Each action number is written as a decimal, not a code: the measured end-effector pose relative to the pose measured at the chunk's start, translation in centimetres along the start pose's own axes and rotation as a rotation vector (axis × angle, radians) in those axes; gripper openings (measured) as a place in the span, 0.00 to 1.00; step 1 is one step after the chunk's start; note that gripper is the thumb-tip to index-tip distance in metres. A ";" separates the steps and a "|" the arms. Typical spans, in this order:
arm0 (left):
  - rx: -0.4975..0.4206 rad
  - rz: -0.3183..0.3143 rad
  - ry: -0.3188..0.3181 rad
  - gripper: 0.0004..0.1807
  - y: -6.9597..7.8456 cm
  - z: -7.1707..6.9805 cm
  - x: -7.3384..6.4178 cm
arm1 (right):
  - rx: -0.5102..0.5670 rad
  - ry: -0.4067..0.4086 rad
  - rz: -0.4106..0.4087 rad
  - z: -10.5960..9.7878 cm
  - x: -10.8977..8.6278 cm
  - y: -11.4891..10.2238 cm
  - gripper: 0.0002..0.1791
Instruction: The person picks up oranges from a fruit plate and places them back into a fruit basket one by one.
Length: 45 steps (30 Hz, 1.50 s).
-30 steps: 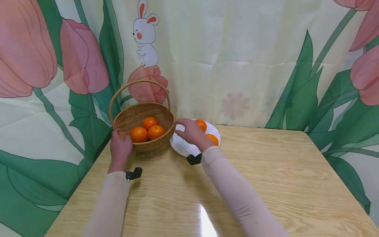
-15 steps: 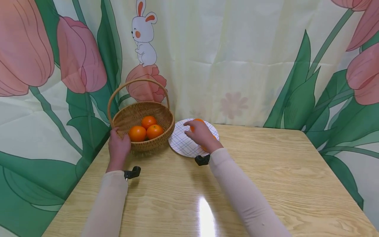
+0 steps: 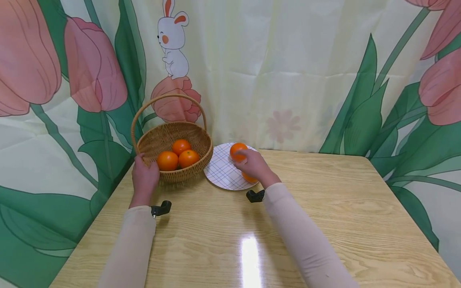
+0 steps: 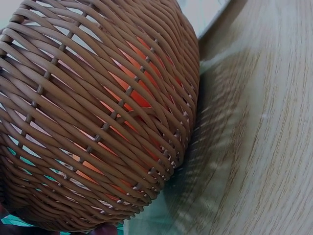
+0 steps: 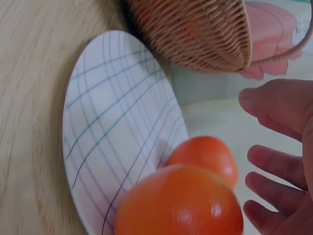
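Note:
My left hand [image 3: 145,175] grips the near left rim of a wicker basket [image 3: 187,130] with a tall arched handle. The basket leans toward me, and three oranges [image 3: 189,159] lie inside it. Its woven side [image 4: 102,98] fills the left wrist view, with orange colour showing through the gaps. To the right is a white plate [image 3: 219,168] with blue crossed lines. It carries one orange [image 3: 237,149] farther back and another orange [image 3: 248,178] partly hidden beneath my right hand [image 3: 255,165]. That hand hovers over the plate, fingers apart and holding nothing in the right wrist view.
The wooden table [image 3: 201,236] stretches in front and to the right. Behind it hangs a curtain [image 3: 306,80] printed with tulips and a rabbit, close to the table's back edge. Each wrist wears a black camera mount [image 3: 255,196].
My right hand has moved from beside the basket's right rim rightward over the plate's oranges. The left hand stays on the basket, and the head view has shifted slightly.

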State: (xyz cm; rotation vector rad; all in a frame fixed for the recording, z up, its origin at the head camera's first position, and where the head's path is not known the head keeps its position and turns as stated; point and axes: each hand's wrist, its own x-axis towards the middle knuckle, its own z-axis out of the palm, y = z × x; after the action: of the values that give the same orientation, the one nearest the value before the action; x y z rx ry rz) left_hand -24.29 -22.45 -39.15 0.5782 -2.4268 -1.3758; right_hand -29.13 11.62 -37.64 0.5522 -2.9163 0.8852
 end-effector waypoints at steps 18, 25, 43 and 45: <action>-0.015 0.067 0.158 0.27 -0.5 0.5 -0.1 | 0.010 -0.080 0.107 0.1 -1.3 2.9 0.29; -0.014 0.104 0.189 0.26 -0.8 0.3 -0.1 | 0.042 -0.101 0.139 0.3 -1.5 3.5 0.32; -0.048 0.059 0.200 0.26 -0.8 0.3 -0.1 | 0.021 -0.078 0.112 0.4 -1.0 3.5 0.31; -0.054 0.055 0.200 0.26 -0.8 0.4 -0.1 | 0.016 -0.076 0.106 0.3 -0.9 3.4 0.31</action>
State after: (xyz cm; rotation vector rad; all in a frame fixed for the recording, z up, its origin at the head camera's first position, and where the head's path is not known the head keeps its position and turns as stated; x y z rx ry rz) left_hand -24.18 -22.51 -40.06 0.6006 -2.2238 -1.2915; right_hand -29.42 14.32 -39.84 0.4449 -3.0352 0.9191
